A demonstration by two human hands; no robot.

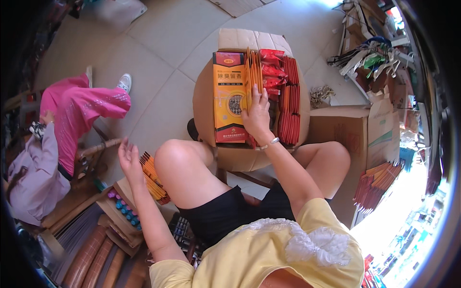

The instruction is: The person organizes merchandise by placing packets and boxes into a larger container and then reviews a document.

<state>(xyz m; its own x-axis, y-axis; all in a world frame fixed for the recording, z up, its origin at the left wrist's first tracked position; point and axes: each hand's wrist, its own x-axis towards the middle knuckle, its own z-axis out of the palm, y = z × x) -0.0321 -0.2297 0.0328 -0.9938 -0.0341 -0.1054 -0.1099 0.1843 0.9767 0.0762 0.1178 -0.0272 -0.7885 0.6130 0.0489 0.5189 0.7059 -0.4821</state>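
Far L, a co-worker in pink trousers [81,105] is sitting on smth wooden. Below them there's a small carton [110,216] w/ bottles, purple & blue caps [126,210] up.

Next, my L hand [129,161]: nothing in it, fingers loosely spread, hanging in the air. Nearest thing is a fan of orange pkts [152,180] just beside my L knee. Can't tell what those sit on.

Middle = main box [245,161], flaps out, btwn my knees, packed pretty full. L side: a big orange pkt [228,98] lying face up. Then a row of thin pkts [253,72] on edge, poking up a bit above the rest, and that's where my R hand [257,117] is. Fingers almost straight along the row, thumb out to the L. Can't tell if I'm pinching any or just resting on them.

Tips imo: light flat fingers, push along the edges so the thin stuff doesn't bend, & line the tops up level. L hand would prob do more good bracing the box wall tbh.

R of that, same box: glossy red packs [272,69] toward the far end, then red pkts [290,115] standing tight in a column.

Far R, a bigger box [336,134]; can't see inside. Orange-red bundle [377,185] right by it.
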